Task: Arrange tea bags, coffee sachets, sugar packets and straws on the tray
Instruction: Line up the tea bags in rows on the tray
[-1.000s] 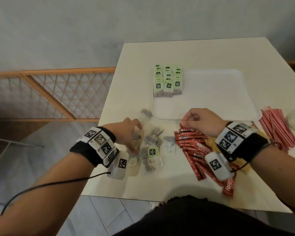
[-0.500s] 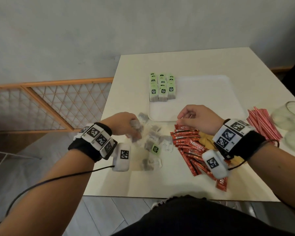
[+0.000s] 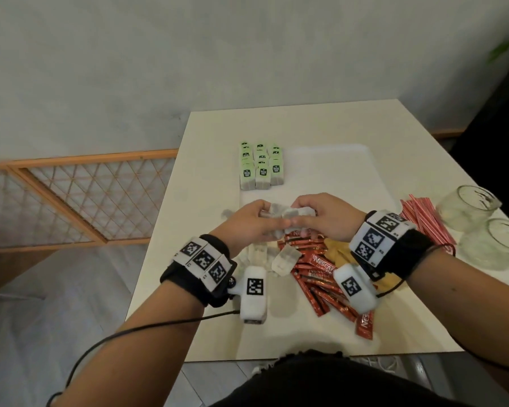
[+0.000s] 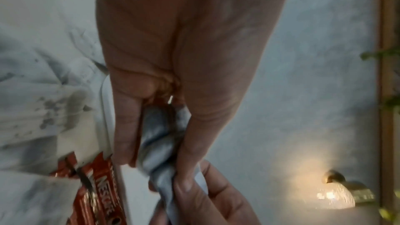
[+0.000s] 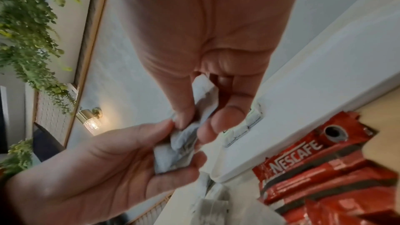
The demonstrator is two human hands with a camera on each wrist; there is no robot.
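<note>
Head view, centre: a clump of loose tea bags held in the air between both hands, just above the near edge of the tray. The left hand curls its fingers and thumb round one end of the clump; the right hand pinches the other end between thumb and forefinger. Judged very light, soft and crushable, with thin paper likely to tear and strings prone to tangle; best taken by the bag edges or the paper tag, with little squeeze.

Upper centre: sorted tea bags with green tags, set in overlapping rows on the far left corner of the tray. Lower centre: more loose tea bags on the table, touching a heap of red coffee sachets, with yellowish packets, possibly sugar, partly under the right wrist. Right of frame: red-and-white straws in a bundle beside two glass jars.

Surface smooth and pale. Left of frame: a wooden lattice rail below a plain wall; the wrist views show a lit wall lamp and trailing greenery
</note>
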